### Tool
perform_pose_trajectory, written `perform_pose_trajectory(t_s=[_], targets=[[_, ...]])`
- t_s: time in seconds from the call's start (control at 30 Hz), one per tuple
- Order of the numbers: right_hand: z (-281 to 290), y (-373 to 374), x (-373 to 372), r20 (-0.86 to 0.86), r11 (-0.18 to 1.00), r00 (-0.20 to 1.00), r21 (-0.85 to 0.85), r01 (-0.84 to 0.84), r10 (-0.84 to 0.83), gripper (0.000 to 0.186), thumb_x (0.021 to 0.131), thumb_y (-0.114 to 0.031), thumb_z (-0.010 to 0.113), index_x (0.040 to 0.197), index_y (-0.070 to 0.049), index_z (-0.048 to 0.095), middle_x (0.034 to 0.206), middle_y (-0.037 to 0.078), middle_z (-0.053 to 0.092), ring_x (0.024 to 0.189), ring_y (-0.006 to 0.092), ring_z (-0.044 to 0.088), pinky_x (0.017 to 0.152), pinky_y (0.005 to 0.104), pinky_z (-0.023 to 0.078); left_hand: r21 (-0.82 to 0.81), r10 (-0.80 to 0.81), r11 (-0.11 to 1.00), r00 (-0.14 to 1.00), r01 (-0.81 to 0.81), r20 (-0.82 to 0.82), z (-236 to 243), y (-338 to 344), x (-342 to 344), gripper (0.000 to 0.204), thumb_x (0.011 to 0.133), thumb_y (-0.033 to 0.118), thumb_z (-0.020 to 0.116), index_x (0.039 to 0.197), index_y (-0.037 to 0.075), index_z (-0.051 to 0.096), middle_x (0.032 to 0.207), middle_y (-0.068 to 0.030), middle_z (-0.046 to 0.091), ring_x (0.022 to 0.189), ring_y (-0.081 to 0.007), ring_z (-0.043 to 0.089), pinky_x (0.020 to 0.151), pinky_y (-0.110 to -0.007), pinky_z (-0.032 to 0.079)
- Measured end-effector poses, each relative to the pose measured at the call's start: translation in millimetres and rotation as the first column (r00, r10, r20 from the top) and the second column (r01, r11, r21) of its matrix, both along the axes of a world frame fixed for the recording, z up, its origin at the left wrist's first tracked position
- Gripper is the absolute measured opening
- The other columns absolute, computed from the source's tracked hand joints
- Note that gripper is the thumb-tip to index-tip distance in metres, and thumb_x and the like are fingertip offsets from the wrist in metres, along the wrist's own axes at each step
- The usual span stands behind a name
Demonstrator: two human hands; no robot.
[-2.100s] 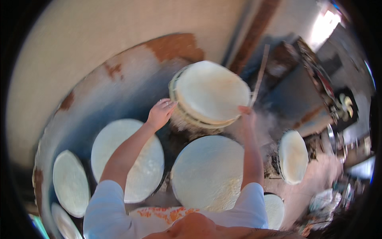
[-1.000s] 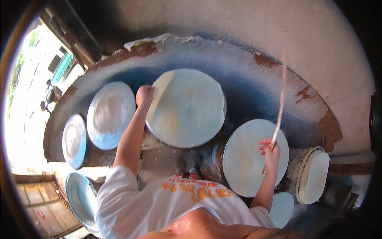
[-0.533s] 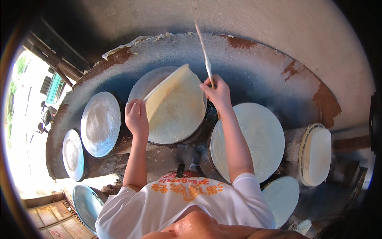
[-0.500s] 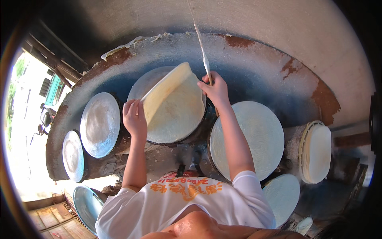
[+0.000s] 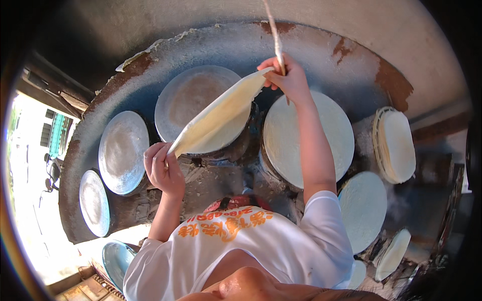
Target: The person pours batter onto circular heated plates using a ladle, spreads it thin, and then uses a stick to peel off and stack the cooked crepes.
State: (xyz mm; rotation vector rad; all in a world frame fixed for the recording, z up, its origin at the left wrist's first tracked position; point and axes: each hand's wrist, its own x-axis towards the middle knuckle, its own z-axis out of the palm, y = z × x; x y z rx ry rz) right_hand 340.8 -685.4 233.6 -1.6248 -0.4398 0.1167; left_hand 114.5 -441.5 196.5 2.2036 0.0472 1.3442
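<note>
A thin pale round flatbread (image 5: 221, 114) hangs lifted and tilted above a round griddle (image 5: 193, 95), most of whose brownish surface shows bare. My left hand (image 5: 161, 168) pinches the flatbread's lower left edge. My right hand (image 5: 286, 80) holds the upper right edge together with a long thin stick (image 5: 273, 32) that points up out of view.
Several round griddles sit in a curved grey stove top (image 5: 321, 47): two bare ones (image 5: 122, 150) at left, one covered by a flatbread (image 5: 309, 135) at right. A stack of finished flatbreads (image 5: 396, 143) lies at far right, with more covered pans (image 5: 364, 208) below it.
The flatbread has been peeled further off the griddle and now hangs clear between both hands. The view has swung left since the earliest frame.
</note>
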Motion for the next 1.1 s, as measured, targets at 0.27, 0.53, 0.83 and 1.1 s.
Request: perform_pose_trajectory(t_s=[0.27,0.53,0.83,1.1], targets=[[11,-142,-201,-0.018,0.838,0.840,0.069,0.542,-0.542,0.014,0.079,-0.005,0.067,0.084,-0.001,0.055,0.077,0.005,0.064,0.056,0.0095,0.059,0.049,0.0242,0.048,0.356,-0.259,0.899,0.965,0.255,-0.037,58,-44,-17,0.011,0.086,0.008,0.061,0.088,-0.003,0.063,0.096,-0.0157,0.064,0.085,-0.0282,0.061,0.070,-0.035,0.050],[17,-310,-399,-0.127,0.610,0.607,0.020,0.792,-0.784,0.016,0.080,-0.001,0.066,0.086,-0.002,0.052,0.073,0.006,0.059,0.059,0.0139,0.062,0.049,0.0267,0.050,0.130,-0.856,0.454,0.472,0.881,-0.211,118,-242,-5,0.013,0.090,0.007,0.058,0.096,-0.002,0.064,0.092,-0.0136,0.063,0.084,-0.0257,0.061,0.073,-0.033,0.049],[97,-631,-647,0.125,0.140,0.131,0.063,0.988,-0.983,0.015,0.082,0.007,0.051,0.093,0.000,0.057,0.101,0.014,0.066,0.099,0.0219,0.063,0.072,0.0301,0.057,0.283,-0.995,-0.076,-0.090,0.956,0.036,99,-659,-125,0.016,0.076,0.004,0.069,0.091,0.007,0.067,0.094,-0.0078,0.063,0.091,-0.0268,0.060,0.079,-0.036,0.048],[-167,-800,-785,0.001,-0.527,-0.528,-0.062,0.847,-0.849,0.015,0.076,-0.006,0.070,0.091,-0.003,0.071,0.086,0.008,0.069,0.081,0.0156,0.063,0.076,0.0295,0.048,-0.093,-0.923,-0.155,-0.178,0.984,-0.343,-116,-944,-222,0.031,0.074,0.028,0.071,0.073,0.005,0.051,0.074,-0.0150,0.053,0.074,-0.0357,0.053,0.062,-0.046,0.041]])
